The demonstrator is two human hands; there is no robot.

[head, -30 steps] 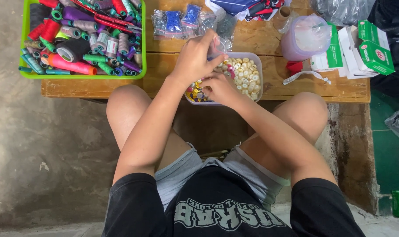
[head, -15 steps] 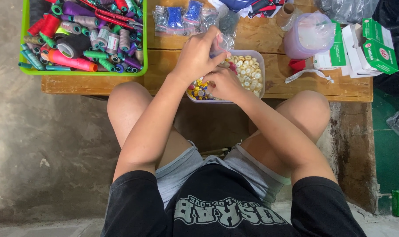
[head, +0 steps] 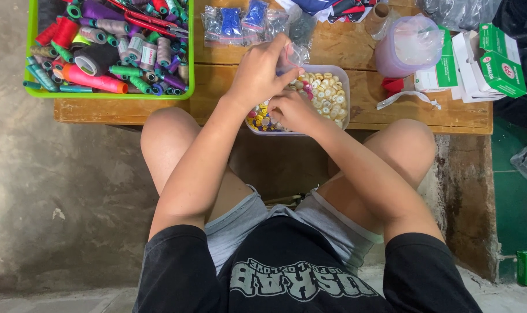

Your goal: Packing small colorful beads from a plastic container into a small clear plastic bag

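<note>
At 12 o'clock from the seated person, a clear plastic tub (head: 340, 78) rests on the near edge of the wooden counter (head: 356, 101). The tub holds cream-coloured buttons (head: 327, 93) toward its 3 o'clock side and mixed coloured buttons (head: 260, 120) toward its 7 o'clock corner.

Left hand (head: 262, 72): raised over the tub's 10 o'clock side, fingers curled and pressed together on a small clear plastic bag (head: 292, 55), which is held above the tub.

Right hand (head: 292, 110): lowered into the tub, just below the left hand and close to it. Fingers are bent among the buttons; whether they pinch a button cannot be told, as the fingertips are hidden.

At 10 o'clock, a green tray (head: 110, 93) sits on the counter, filled with thread spools (head: 95, 81) in many colours, and red-handled scissors (head: 153, 26) lie across the top of them. At 12 o'clock, beyond the tub, small clear packets with blue contents (head: 231, 23) lie on the counter. At 1 o'clock stands a translucent lidded container (head: 405, 49). At 2 o'clock, green-and-white cartons (head: 489, 64) are grouped at the counter's end, with a white strip (head: 405, 98) lying near the edge at their 8 o'clock side.

Both knees are positioned under the counter edge, one to either side of the tub.
</note>
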